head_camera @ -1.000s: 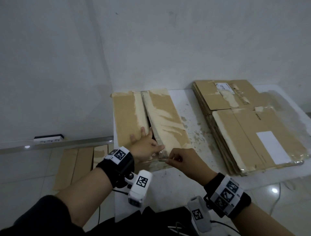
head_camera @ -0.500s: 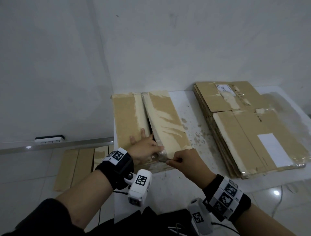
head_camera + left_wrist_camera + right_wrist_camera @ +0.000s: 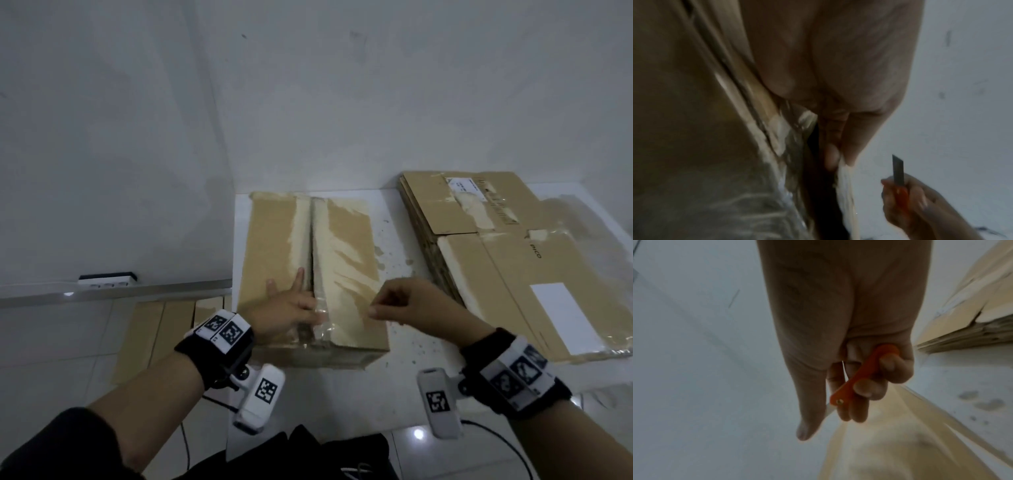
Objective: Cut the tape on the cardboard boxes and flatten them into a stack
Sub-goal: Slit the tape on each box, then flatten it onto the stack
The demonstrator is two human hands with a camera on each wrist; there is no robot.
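Observation:
A taped cardboard box (image 3: 346, 270) lies on the white table (image 3: 394, 387), its two top flaps split along a dark middle seam. My left hand (image 3: 291, 310) rests flat on the left flap (image 3: 274, 246) beside the seam, fingers straight; in the left wrist view its fingertips (image 3: 831, 155) sit at the gap. My right hand (image 3: 407, 303) hovers above the right flap and grips an orange utility knife (image 3: 863, 374) with its blade (image 3: 898, 170) out. The blade is clear of the box.
A stack of flattened boxes (image 3: 507, 260) under loose clear plastic (image 3: 589, 233) fills the table's right side. More flat cardboard (image 3: 154, 335) lies on the tiled floor at the left. A white wall stands close behind. A power strip (image 3: 106, 279) sits by the wall.
My right hand with the knife has lifted away from the near end of the seam and moved right. The left hand has stayed on the left flap.

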